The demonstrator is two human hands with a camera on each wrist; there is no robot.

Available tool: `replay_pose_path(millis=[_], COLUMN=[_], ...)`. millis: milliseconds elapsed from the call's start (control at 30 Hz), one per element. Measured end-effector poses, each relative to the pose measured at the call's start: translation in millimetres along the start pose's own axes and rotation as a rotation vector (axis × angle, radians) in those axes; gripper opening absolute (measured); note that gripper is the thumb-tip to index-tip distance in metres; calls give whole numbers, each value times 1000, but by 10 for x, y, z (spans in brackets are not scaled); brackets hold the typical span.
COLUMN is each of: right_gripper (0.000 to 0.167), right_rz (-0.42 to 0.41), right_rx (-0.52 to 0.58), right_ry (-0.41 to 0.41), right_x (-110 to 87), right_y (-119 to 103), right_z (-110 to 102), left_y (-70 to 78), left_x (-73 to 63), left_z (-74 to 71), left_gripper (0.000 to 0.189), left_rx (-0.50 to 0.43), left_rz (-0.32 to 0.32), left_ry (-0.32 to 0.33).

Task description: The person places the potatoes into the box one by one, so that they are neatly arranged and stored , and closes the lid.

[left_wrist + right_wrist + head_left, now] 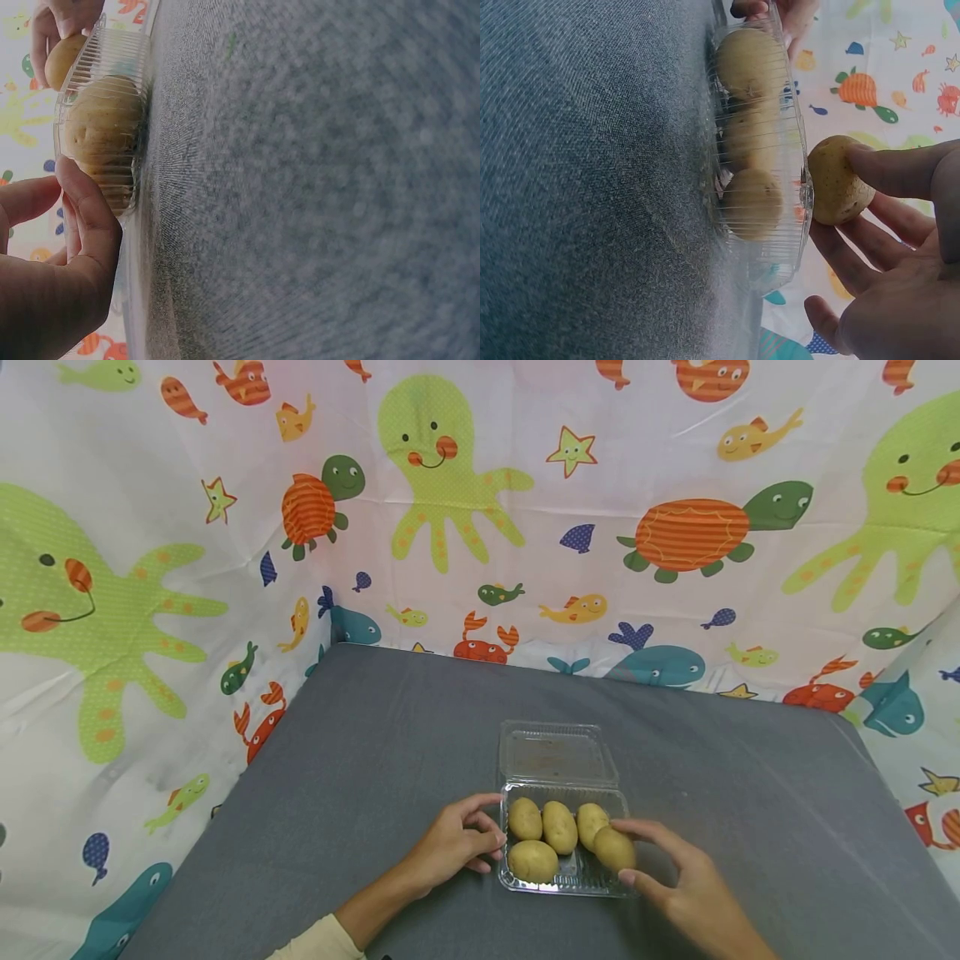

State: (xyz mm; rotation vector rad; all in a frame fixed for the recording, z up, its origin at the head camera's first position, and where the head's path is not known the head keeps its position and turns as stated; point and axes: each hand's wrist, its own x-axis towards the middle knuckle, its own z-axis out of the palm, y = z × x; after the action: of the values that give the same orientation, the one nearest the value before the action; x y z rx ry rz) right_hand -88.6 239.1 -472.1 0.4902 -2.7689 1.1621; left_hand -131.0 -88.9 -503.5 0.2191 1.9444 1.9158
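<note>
A clear plastic clamshell container (pixel 592 887) lies on the grey cloth with its lid (pixel 555 753) folded back. Inside it are several yellow-skinned potatoes (pixel 533 861), three of them along the back. My right hand (pixel 693 881) pinches another potato (pixel 840 180) between thumb and fingers, raised above the rim on the container's right side. At the opposite side, my left hand (pixel 453 843) rests its fingertips against the container's wall, with relaxed, bent fingers. The ribbed wall partly blurs the potatoes in both wrist views.
Grey cloth (pixel 390 735) covers the table around the container. White curtains (pixel 510 452) printed with sea animals stand behind it and along both sides.
</note>
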Motion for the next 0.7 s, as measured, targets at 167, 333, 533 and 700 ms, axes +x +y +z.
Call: replay_pose_path(millis=[167,333,533,700], right_gripper=[49,48,50,54], right_rz=[-12,-79,-126,-166], right_rx=[4,13,26,30], right_ry=[-26,-50,-85,-98], right_x=[18,37,71,84], right_y=[-1,2,8,25], right_z=[19,38,60,84], left_y=[-4,-11,-10,-12], left_x=[2,5,6,5], left_z=[2,1,2,2], left_gripper=[62,62,61,61], left_rx=[-1,-3,-3,-3], left_rz=[-1,0,1,1], left_ry=[2,2,2,1])
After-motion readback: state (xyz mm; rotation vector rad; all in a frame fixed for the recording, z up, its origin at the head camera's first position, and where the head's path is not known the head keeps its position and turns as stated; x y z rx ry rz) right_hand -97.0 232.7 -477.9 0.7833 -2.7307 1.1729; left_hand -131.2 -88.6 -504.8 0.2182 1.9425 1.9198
